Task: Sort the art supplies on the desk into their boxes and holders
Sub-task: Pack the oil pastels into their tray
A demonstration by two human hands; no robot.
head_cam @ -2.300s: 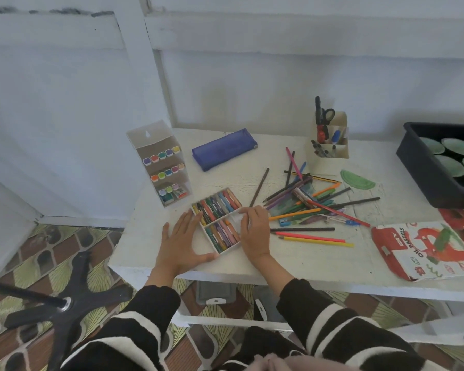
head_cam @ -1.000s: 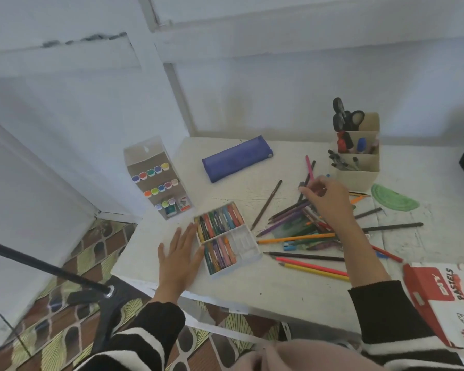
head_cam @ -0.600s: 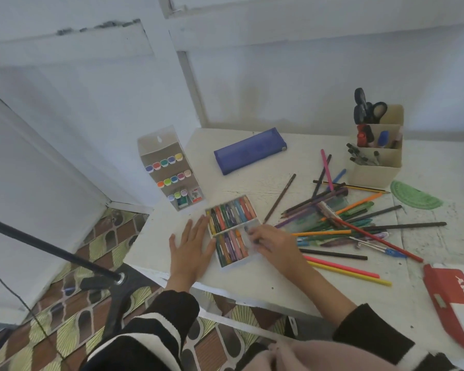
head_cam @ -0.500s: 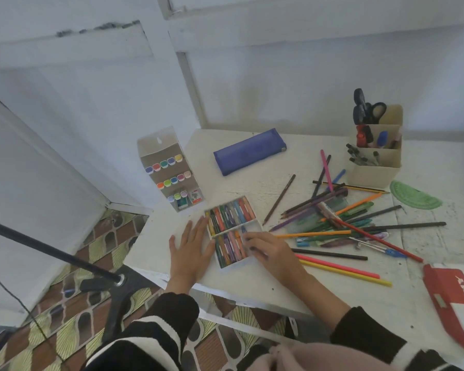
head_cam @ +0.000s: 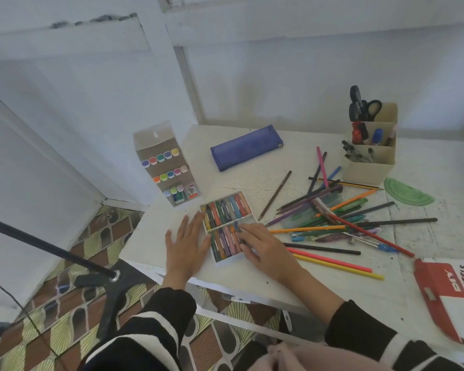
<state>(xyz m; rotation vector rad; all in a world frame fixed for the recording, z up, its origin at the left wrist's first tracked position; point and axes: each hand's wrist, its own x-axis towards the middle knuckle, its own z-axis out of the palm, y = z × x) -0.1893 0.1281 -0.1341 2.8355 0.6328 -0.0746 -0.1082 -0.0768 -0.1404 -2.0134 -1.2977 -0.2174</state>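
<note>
White pastel tray lies beside left grip, partly under right grip.

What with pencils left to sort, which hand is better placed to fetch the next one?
Right. The right hand is at the pastel tray, next to the loose pencils; the left hand rests flat on its far side.

The white desk bears a pastel tray, marker stand, blue pencil case, scattered coloured pencils, beige holder, green protractor and red pastel box.
</note>
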